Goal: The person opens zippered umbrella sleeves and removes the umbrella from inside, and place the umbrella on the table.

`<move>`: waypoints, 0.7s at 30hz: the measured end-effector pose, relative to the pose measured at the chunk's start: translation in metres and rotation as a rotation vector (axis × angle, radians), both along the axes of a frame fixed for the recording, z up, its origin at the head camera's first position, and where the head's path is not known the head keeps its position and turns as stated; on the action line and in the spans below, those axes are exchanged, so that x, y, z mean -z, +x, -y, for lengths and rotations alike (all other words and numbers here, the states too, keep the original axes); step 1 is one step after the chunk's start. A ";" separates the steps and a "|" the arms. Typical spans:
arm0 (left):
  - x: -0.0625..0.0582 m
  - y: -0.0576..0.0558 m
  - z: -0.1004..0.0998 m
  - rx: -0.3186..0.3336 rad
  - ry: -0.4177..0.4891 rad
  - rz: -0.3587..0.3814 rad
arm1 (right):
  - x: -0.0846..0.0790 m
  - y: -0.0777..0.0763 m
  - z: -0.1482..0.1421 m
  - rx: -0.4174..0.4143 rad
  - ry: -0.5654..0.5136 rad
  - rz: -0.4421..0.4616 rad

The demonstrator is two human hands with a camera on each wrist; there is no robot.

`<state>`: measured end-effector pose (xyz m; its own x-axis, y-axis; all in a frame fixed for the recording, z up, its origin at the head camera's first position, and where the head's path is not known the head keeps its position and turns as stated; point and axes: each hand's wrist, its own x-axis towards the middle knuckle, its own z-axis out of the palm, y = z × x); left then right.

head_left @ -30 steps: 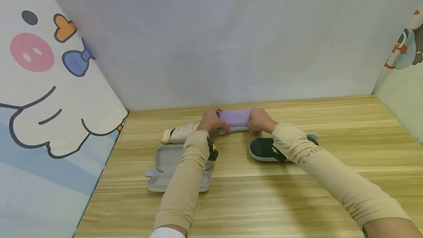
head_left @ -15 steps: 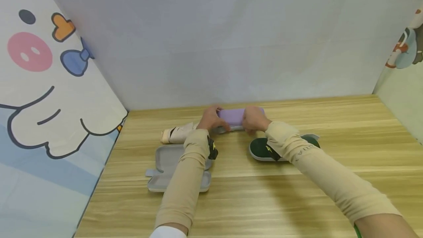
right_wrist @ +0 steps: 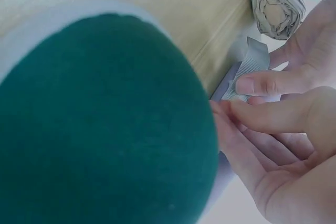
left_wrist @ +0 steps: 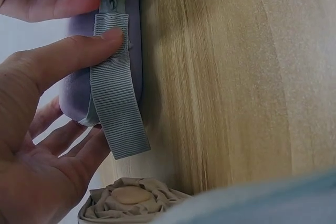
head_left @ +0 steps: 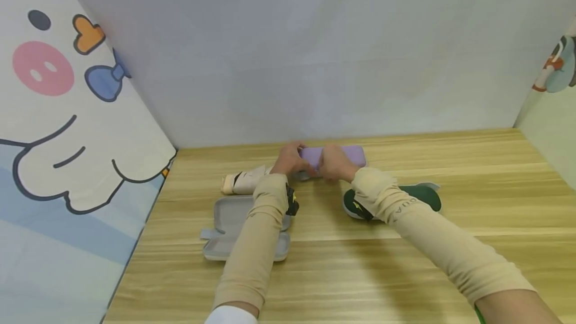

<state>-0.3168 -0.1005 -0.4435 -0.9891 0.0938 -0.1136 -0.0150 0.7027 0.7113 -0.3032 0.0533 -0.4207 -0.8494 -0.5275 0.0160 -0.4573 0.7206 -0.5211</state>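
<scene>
A purple zippered case lies near the back of the table. My left hand grips its left end, with the thumb pressing a grey ribbed ribbon tab and the other fingers round the far side. Along the front edge of the case, my right hand pinches the small zipper pull, close to the left thumb. In the right wrist view, a dark green case hides part of the purple one, and both hands show at the right.
Left of the purple case lies a rolled beige fabric bundle with a round end. In front of it, a grey case lies spread open. The dark green case sits under my right forearm. A pale wall rises behind the table.
My right hand has slid left along the front of the purple case, toward my left hand, uncovering the case's right end. The left hand keeps its hold on the left end.
</scene>
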 end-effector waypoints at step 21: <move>0.000 0.002 -0.001 0.062 0.045 0.016 | -0.026 -0.009 -0.052 0.213 0.024 0.023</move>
<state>-0.3151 -0.0995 -0.4437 -0.9793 0.1604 -0.1239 0.0158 0.6701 0.7421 -0.3120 0.1058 -0.3946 -0.9416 -0.3364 -0.0153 -0.2818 0.8119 -0.5113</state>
